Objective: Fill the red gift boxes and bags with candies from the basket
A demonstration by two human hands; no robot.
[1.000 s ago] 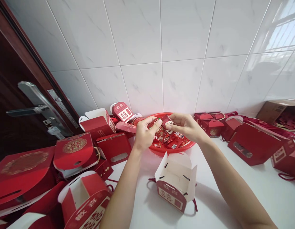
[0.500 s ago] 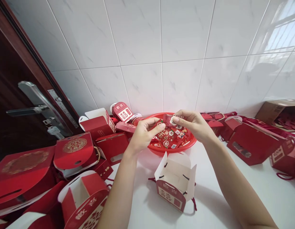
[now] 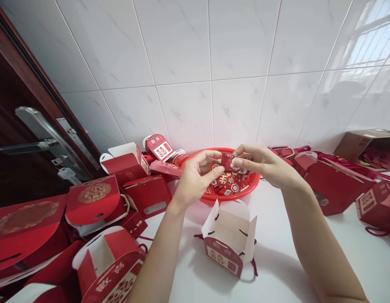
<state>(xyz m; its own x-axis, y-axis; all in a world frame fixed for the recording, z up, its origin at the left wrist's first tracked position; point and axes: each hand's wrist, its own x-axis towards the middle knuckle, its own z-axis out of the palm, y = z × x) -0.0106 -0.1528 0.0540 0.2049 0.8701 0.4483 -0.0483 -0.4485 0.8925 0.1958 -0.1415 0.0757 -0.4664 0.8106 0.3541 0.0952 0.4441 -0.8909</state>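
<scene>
My right hand (image 3: 264, 165) pinches a small red packet (image 3: 228, 161) with white lettering between thumb and fingers, above the basket. Just left of that packet is my left hand (image 3: 197, 176), its thumb and index finger apart and their tips near the packet's edge. Below my hands lies a red basket (image 3: 254, 185) with red patterned packets (image 3: 222, 180) in it, partly hidden by my fingers. A small red box (image 3: 222, 257) with white insides stands in front of the basket, flaps raised and top open, dark red cords at its sides.
Several red boxes (image 3: 95, 192) crowd the left side, beside a dark door with a metal handle (image 3: 30, 146). More red boxes (image 3: 336, 185) and a cardboard carton (image 3: 355, 145) stand at the right. Behind is a tiled wall (image 3: 182, 109).
My left thumb and index finger have parted. My right hand and its packet have shifted slightly right over the basket, and a patterned packet below also sits further right. The view has shifted slightly.
</scene>
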